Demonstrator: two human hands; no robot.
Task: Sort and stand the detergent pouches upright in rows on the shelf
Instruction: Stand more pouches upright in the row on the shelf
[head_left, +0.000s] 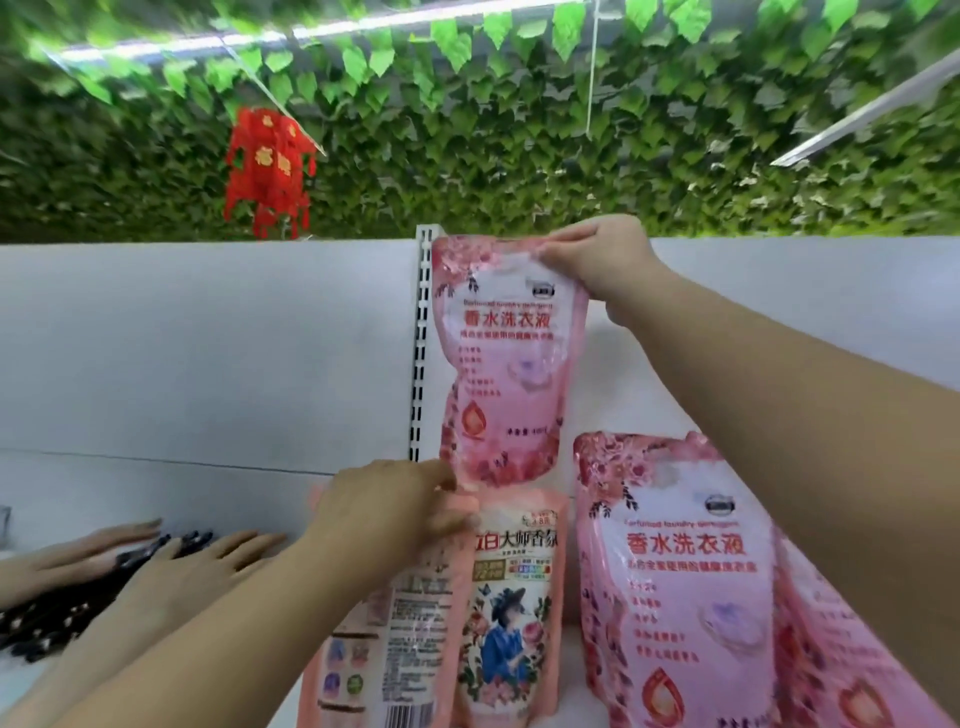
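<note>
Pinching a pink pouch by its top, the right hand hangs it above the white shelf; left hand grips an orange pouch standing below. More pink pouches stand right. Leaves overhead.

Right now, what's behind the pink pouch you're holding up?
Behind the raised pink pouch is the grey shelf back panel and a slotted upright strip. The pouch covers whatever lies directly behind it.
</note>
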